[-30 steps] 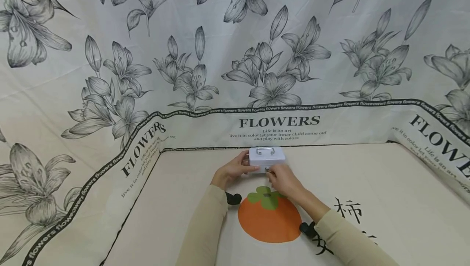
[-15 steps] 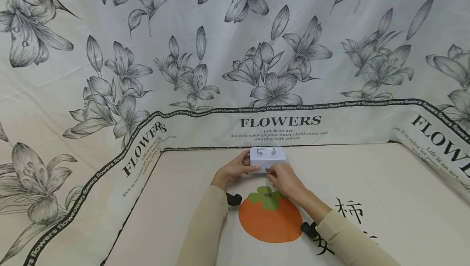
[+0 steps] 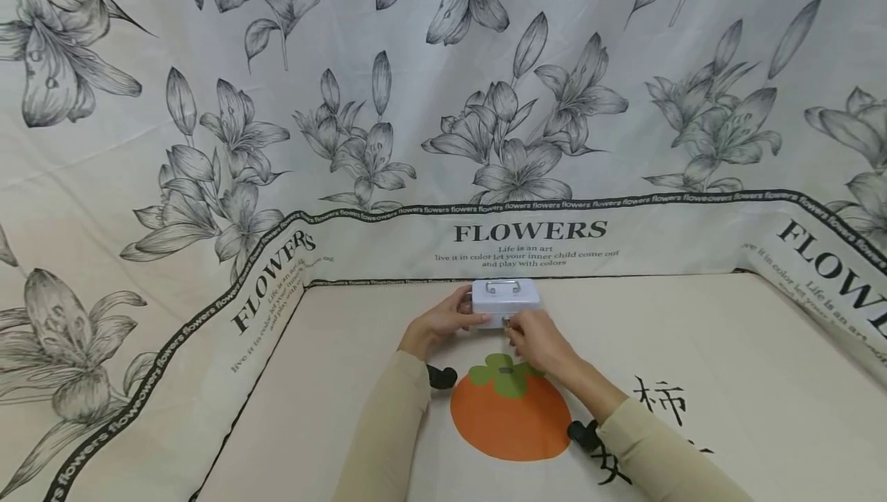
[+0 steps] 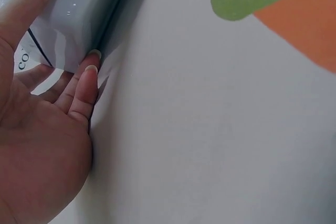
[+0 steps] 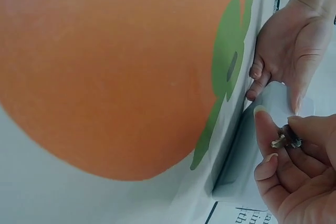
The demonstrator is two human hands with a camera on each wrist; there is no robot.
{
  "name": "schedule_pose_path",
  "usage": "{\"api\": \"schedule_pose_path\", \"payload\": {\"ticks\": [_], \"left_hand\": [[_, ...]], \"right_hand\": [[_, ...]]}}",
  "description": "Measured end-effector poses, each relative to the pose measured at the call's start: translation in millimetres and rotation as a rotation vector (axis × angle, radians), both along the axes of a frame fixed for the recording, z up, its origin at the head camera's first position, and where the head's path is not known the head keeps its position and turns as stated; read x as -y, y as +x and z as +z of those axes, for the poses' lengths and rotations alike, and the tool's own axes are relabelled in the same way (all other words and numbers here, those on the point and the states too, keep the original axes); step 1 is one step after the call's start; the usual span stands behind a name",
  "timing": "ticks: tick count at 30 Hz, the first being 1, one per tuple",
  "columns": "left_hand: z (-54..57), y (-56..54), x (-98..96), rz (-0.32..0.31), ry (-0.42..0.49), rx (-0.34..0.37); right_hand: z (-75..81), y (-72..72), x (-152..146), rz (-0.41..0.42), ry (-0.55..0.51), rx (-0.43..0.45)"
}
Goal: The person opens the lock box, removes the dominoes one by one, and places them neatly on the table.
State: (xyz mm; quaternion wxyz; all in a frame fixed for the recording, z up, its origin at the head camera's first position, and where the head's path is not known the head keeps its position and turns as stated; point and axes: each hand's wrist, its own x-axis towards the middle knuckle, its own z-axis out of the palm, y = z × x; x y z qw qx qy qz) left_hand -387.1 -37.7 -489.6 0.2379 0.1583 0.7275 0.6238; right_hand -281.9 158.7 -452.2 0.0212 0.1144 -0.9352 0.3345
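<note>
Nearest us, two pale sleeves come in from the bottom of the head view, the left sleeve (image 3: 388,421) slanting up to the right and the right sleeve (image 3: 658,444) slanting up to the left. Between them we see an orange persimmon print (image 3: 509,425) on the pale tablecloth (image 3: 326,379), with black characters (image 3: 661,400) to its right.

Just past the persimmon's green leaves, the right hand (image 3: 542,344) reaches forward and left, its thumb and fingers pinching a small metal piece (image 5: 286,137) at the front of a white box (image 3: 506,299). We cannot tell how far the piece sits in the box. The left hand (image 3: 443,319) grips the box's left end, thumb lying forward along the front and the other fingers bent about the end, with the palm turned in toward it.

We find the box near the far edge of the table, upright, its long axis running left to right and its long front side facing the person. On its lid a metal handle (image 3: 502,285) runs along that same long axis.

Behind the box rises a pale cloth wall (image 3: 388,244), lettered "FLOWERS" straight behind it, and above a dark band we see grey lilies (image 3: 516,167).
</note>
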Motion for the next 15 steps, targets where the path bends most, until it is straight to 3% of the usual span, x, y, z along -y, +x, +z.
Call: {"api": "schedule_pose_path", "payload": {"ticks": [8,15], "left_hand": [[1.1,2.0,-0.3,0.007,-0.008,0.0],[2.3,3.6,-0.6,0.009,0.0,0.011]], "right_hand": [[-1.0,-0.7,-0.3,0.026,0.065,-0.06],[-4.5,-2.3,-1.0,0.022,0.041,-0.083]]}}
